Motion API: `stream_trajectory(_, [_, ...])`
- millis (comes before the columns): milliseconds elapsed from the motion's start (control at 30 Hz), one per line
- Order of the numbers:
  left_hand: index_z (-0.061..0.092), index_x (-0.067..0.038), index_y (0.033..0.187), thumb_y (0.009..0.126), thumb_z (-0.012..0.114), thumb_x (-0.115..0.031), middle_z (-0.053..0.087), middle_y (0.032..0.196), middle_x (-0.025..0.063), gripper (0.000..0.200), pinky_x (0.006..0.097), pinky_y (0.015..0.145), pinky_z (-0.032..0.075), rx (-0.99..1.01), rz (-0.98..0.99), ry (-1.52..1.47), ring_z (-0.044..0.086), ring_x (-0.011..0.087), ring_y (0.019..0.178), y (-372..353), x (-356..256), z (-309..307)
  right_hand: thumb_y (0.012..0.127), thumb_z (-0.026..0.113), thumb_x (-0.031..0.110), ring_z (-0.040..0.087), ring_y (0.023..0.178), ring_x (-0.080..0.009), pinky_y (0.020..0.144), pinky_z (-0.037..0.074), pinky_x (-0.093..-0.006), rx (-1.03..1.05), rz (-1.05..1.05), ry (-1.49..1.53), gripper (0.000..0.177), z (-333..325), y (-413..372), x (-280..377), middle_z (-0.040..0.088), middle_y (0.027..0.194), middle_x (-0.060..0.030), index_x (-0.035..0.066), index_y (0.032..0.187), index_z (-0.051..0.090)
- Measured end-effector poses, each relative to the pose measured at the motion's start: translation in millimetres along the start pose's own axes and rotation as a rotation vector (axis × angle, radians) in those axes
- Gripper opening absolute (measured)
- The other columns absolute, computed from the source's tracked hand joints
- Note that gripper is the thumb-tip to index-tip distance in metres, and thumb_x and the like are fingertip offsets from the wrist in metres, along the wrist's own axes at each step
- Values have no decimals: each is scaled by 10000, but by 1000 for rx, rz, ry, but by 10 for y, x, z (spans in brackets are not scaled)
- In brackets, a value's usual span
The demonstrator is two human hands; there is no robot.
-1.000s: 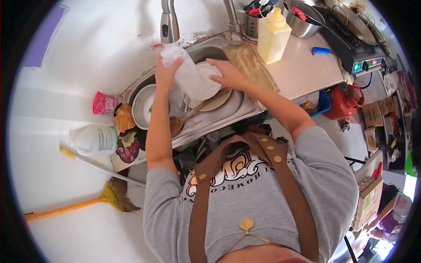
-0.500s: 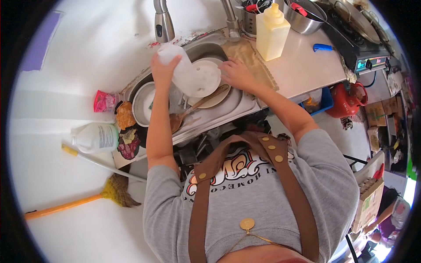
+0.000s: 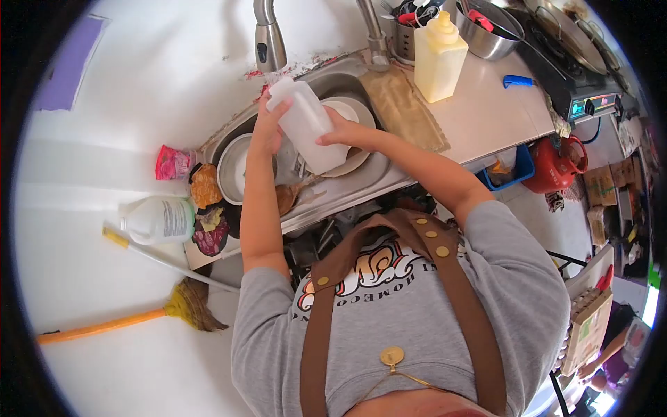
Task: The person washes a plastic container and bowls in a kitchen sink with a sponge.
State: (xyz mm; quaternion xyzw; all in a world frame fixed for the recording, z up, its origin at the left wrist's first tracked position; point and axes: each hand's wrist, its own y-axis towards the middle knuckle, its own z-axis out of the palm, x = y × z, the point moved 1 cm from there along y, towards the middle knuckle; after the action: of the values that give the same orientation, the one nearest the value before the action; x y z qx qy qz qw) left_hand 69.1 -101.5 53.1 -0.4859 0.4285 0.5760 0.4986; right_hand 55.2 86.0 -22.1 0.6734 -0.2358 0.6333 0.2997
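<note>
A translucent white plastic bottle point(image 3: 303, 125) with an uncapped neck is tilted over the sink point(image 3: 379, 158), its mouth just below the faucet head point(image 3: 269, 47). What looks like a thin stream of water shows at the mouth. My left hand point(image 3: 269, 125) is closed around the bottle's left side near the neck. From the right, my right hand point(image 3: 344, 131) grips its lower body. Below the bottle, partly hidden, are white plates point(image 3: 360, 113) and a wooden spoon point(image 3: 286, 198). A metal pan point(image 3: 228, 170) lies in the sink's left part.
On the counter at right stand a pale yellow squeeze bottle point(image 3: 439, 62), a metal pot point(image 3: 490, 38) and a stove point(image 3: 583, 104). A brown cloth point(image 3: 403, 108) lies beside the sink. A white jug point(image 3: 160, 219) is at left, above a broom point(image 3: 184, 306). Another person point(image 3: 615, 354) is far right.
My right hand has moved left from the plates onto the bottle. The bottle has come under the faucet, more sharply in view, still in my left hand.
</note>
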Motion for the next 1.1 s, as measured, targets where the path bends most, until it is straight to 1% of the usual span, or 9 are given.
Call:
stream_trajectory(67, [354, -36, 1343, 731, 782, -305, 459, 1270, 156, 794, 384, 883, 478, 89, 29, 96, 535, 259, 1088, 25, 19, -2, 718, 735, 413, 367, 1294, -333, 1061, 302, -378, 13, 20, -68, 973, -68, -40, -17, 391, 1354, -258, 27, 1433, 201])
stream_trajectory(167, [381, -19, 1322, 711, 795, -289, 498, 1222, 152, 786, 375, 905, 465, -266, 413, 1090, 538, 253, 1086, 132, 104, -82, 767, 686, 412, 377, 1277, -349, 1066, 304, -406, -82, -34, -446, 808, -238, -72, -97, 457, 1307, -249, 58, 1394, 320])
stream_trajectory(267, [407, 13, 1296, 675, 813, -315, 517, 1186, 191, 812, 399, 942, 428, -142, 186, 386, 510, 298, 1112, 152, 73, -44, 828, 615, 370, 407, 1234, -348, 1045, 324, -426, -249, -204, -802, 556, -442, -195, -125, 516, 1248, -185, 83, 1284, 477])
stream_trajectory(367, [419, 50, 1274, 652, 822, -345, 536, 1158, 213, 840, 406, 923, 434, -317, 592, 1198, 530, 313, 1080, 144, 85, -54, 843, 585, 302, 429, 1204, -340, 1024, 342, -438, -298, -244, -976, 381, -556, -337, -238, 554, 1191, -128, 93, 1161, 574])
stream_trajectory(467, [431, 59, 1265, 649, 817, -361, 515, 1179, 241, 840, 425, 935, 422, -221, 306, 625, 517, 349, 1084, 199, 40, -44, 834, 583, 278, 435, 1204, -319, 1018, 345, -440, -294, -275, -1074, 312, -632, -466, -333, 567, 1169, -98, 93, 1082, 616])
stream_trajectory(567, [445, 67, 1254, 653, 815, -354, 539, 1145, 243, 821, 426, 931, 421, -298, 648, 1198, 529, 347, 1070, 98, -10, 14, 829, 581, 264, 436, 1205, -305, 1013, 345, -443, -281, -287, -1100, 282, -629, -467, -317, 572, 1164, -84, 100, 1053, 630])
stream_trajectory(667, [441, 67, 1254, 641, 816, -355, 520, 1147, 270, 834, 446, 955, 392, -191, 296, 617, 490, 392, 1090, 373, 129, -244, 828, 580, 257, 440, 1203, -295, 1012, 343, -442, -287, -265, -1109, 271, -610, -488, -311, 575, 1157, -75, 106, 1046, 636])
stream_trajectory(767, [475, 62, 1226, 645, 815, -358, 545, 1114, 265, 792, 436, 934, 411, -259, 744, 1276, 521, 373, 1060, 88, -24, 26, 827, 577, 253, 443, 1200, -287, 1014, 341, -435, -287, -252, -1101, 268, -597, -497, -265, 580, 1147, -73, 106, 1042, 641])
stream_trajectory(1100, [526, -35, 1217, 642, 815, -355, 531, 1130, 246, 719, 422, 904, 440, -150, 454, 1032, 538, 357, 1042, 123, -61, -55, 829, 561, 237, 461, 1173, -281, 1008, 348, -427, -290, -289, -1096, 240, -594, -520, -302, 602, 1105, -79, 92, 990, 663])
